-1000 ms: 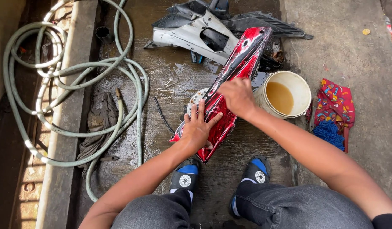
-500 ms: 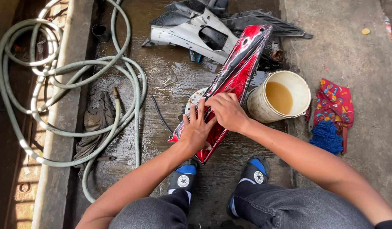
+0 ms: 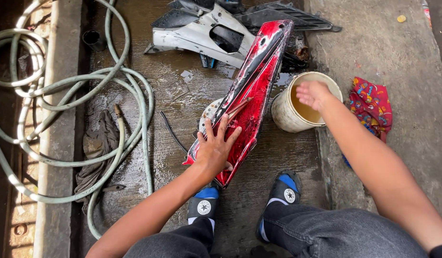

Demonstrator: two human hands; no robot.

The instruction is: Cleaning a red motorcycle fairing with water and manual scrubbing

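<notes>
A long red and black motorcycle body panel [image 3: 252, 91] lies slanted on the wet concrete in front of me. My left hand [image 3: 215, 145] presses flat on its lower end, fingers spread. My right hand [image 3: 312, 94] hovers over the rim of a white bucket [image 3: 284, 112] of murky brown water, fingers loosely curled; whether it holds anything I cannot tell. A thin brownish stick-like object [image 3: 240, 106] rests on the panel above my left hand.
White and grey fairing parts [image 3: 202, 31] lie beyond the red panel. A coiled green hose [image 3: 75, 95] and a grey rag [image 3: 94, 143] sit at left. A patterned red cloth [image 3: 372, 106] lies right of the bucket. My feet in sandals [image 3: 284, 191] are below.
My right hand left the red panel and moved right to the bucket. My left hand stayed pressed on the panel. The view shifted slightly.
</notes>
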